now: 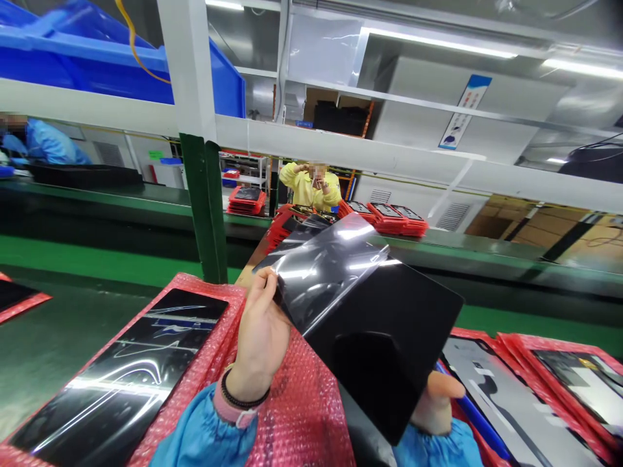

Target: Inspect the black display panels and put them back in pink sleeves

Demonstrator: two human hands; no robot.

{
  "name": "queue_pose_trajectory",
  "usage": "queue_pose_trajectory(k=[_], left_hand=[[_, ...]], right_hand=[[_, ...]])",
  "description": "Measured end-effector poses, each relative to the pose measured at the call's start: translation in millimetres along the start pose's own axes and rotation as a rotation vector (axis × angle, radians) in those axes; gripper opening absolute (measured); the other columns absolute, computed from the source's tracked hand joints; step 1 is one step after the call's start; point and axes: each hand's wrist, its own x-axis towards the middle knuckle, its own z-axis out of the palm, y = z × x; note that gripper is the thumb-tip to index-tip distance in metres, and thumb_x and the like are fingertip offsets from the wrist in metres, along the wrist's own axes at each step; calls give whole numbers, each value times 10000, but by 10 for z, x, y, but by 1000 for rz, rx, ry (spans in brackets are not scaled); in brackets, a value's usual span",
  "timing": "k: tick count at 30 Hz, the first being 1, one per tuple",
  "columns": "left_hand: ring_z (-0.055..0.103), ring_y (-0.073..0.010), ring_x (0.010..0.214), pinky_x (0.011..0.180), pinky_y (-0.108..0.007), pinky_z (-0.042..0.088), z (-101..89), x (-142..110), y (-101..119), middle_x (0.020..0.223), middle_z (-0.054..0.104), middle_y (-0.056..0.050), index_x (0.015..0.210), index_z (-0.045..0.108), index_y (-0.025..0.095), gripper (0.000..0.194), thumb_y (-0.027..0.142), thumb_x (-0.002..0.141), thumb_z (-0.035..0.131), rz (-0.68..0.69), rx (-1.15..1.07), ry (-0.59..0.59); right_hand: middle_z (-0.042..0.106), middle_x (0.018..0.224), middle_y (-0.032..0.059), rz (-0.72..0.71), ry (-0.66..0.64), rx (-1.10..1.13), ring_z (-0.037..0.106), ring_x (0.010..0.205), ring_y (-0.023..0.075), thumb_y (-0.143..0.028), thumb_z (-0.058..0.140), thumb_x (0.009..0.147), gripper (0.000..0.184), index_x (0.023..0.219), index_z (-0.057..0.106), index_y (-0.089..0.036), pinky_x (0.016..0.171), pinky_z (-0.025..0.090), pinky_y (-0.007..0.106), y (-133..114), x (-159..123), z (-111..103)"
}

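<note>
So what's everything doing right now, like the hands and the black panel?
Left hand: gripping the black panel's edge.
Right hand: under the panel, holding it up.
Black panel: lifted, tilted.
Shiny film: partly lifted off the panel.
Other panel: lying on red bubble wrap.
Red bubble wrap: spread open under the hands.
Blue bin: sitting up on a shelf.
</note>
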Motion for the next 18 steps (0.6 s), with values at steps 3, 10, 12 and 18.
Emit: queue_pose_trajectory(k=[3,10,12,18], left_hand=[[593,-81,789,745,-164,486,3,-47,80,850,614,34,848,650,214,26,198,852,630,150,-40,85],[510,-100,778,728,-183,455,-34,-186,139,814,487,26,886,616,247,46,245,906,575,455,45,89],[479,-87,778,719,-152,436,-34,-230,107,837,474,25,888,618,239,53,237,912,572,519,75,107],[458,-94,743,706,-159,436,35,-448,-36,836,473,24,875,612,228,34,257,890,601,658,116,139]], right_hand=[[704,1195,52,-32,-42,38,639,1119,336,-617,604,797,489,1195,656,-338,967,501,517,-24,110,74],[364,1544,-14,-10,-39,-214,312,1419,248,-320,730,793,800,1463,302,-405,1134,320,438,-131,13,230],[355,1549,3,-26,-55,-280,380,1385,262,-313,748,775,896,1488,215,-413,1061,431,412,-109,-23,252],[334,1559,25,-129,-3,-514,460,1328,304,-286,828,669,1124,1509,90,-409,1046,453,422,-26,30,243]])
